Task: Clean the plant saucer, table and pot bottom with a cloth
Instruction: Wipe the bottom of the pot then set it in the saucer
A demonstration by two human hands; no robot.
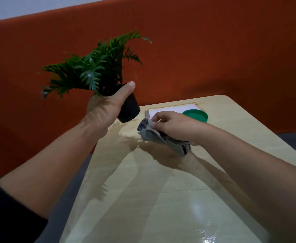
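Reaching across the near half of the glossy worktop [161, 199], two bare forearms lead out to the middle of the scene, where the work is. On the right, the right hand [173, 126] is closed over a crumpled grey-blue cloth [163, 138], the fingers curled on top of it and its folds spilling out toward the left and the near side. The cloth looks to press on the worktop, though the reflection makes the contact hard to judge. To the left and a little farther off, the left hand [107, 107] grips a small black plant pot [129, 109] round its wall, thumb lying along the upper side, and holds it in the air above the left edge of the worktop. The pot is tilted: its long axis runs from the fern-like foliage [91, 71] at upper left down to the pot bottom at lower right, so the bottom faces toward the cloth, near it but not touching. That facing is what the coming move turns on; the right grip is much the nearer to the pot bottom and would, I judge, need only a lift toward the left and far side to meet it. Farther still, just beyond the right hand, the green plant saucer [196, 115] sits on a white sheet of paper [170, 109] near the far edge, with an orange partition [213, 50] behind.
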